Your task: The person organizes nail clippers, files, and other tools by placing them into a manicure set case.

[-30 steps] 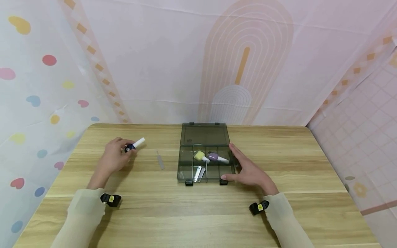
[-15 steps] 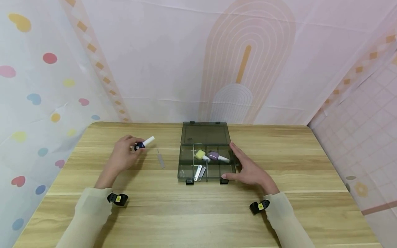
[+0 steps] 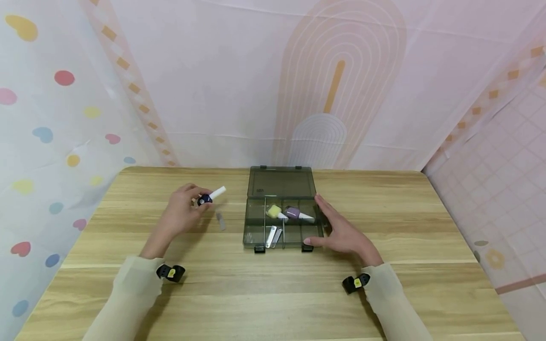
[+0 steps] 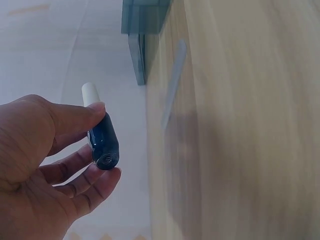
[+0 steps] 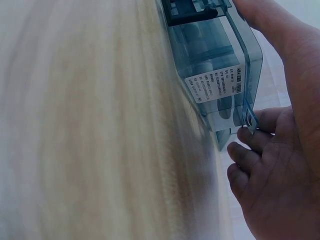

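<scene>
My left hand (image 3: pixel 182 208) pinches a dark blue nail polish bottle (image 4: pixel 104 142) between thumb and fingers, above the table. Its white cap (image 3: pixel 218 192) points away to the upper right in the head view. Below it lies a flat grey nail file (image 4: pixel 175 82), partly hidden by the hand in the head view. My right hand (image 3: pixel 343 233) holds the right side of a clear grey compartment box (image 3: pixel 294 245), thumb at the front corner, fingers along the side. Inside are a yellow nail polish bottle (image 3: pixel 274 211), a purple one (image 3: pixel 293 212) and two nail clippers (image 3: pixel 271 236).
The box lid (image 3: pixel 281 182) is swung back toward the wall, and two black latches (image 3: pixel 259 249) stick out in front. A printed label (image 5: pixel 215 82) is on the box's side. The wooden table (image 3: pixel 273 298) ends at a patterned backdrop (image 3: pixel 222 94).
My left hand has moved right with the dark blue nail polish bottle, nearer the box and over the nail file. My right hand stays at the box.
</scene>
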A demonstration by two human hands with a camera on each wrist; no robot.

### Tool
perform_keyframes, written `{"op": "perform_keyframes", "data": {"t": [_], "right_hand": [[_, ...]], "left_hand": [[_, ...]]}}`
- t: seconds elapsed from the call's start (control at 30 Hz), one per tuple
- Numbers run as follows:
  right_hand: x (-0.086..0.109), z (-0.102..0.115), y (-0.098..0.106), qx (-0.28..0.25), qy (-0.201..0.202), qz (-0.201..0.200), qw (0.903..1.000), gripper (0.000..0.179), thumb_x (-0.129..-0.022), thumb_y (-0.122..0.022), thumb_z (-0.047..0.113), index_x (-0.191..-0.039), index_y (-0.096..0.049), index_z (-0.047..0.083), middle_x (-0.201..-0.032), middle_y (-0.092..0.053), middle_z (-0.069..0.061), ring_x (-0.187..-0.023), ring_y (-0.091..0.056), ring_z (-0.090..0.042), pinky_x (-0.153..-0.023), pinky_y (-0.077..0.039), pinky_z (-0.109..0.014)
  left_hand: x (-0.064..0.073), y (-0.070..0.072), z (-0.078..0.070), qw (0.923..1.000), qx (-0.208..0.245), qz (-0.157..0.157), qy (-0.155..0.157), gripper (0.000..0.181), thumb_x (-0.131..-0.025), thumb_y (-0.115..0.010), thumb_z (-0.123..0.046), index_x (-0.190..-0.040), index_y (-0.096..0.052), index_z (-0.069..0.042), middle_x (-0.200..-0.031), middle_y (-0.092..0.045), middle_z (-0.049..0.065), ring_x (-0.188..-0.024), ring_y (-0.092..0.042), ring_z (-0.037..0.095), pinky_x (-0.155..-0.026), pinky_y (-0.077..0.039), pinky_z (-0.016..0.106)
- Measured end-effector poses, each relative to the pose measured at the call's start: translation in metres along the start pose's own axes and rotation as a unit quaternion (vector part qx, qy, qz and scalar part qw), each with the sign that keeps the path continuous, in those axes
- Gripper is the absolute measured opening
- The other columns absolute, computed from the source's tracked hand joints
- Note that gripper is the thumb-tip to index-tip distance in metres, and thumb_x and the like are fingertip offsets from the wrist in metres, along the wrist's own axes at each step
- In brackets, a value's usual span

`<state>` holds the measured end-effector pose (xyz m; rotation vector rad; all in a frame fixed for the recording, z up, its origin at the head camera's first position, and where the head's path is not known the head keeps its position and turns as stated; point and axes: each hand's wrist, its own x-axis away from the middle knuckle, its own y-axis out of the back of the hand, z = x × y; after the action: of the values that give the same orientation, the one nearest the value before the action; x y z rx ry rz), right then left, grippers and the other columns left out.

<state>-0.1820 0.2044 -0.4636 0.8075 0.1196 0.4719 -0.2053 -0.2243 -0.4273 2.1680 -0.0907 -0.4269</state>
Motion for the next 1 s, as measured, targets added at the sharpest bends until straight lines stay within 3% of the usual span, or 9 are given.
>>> {"op": "perform_keyframes", "data": {"t": [1.0], "right_hand": [[0.002, 0.001, 0.0, -0.002, 0.001, 0.005, 1.0, 0.122, -0.081, -0.08, 0.061, -0.167, -0.002, 0.024, -0.174, 0.001, 0.005, -0.161, -0.008, -0.029, -0.127, -0.021, -0.059]], "left_hand": [[-0.024, -0.037, -0.057, 0.9978, 0.026, 0.048, -0.037, 0.031, -0.089, -0.079, -0.009, -0.119, -0.074, -0.003, -0.105, -0.067, 0.013, -0.089, -0.058, 0.027, -0.074, -0.046, 0.032]]}}
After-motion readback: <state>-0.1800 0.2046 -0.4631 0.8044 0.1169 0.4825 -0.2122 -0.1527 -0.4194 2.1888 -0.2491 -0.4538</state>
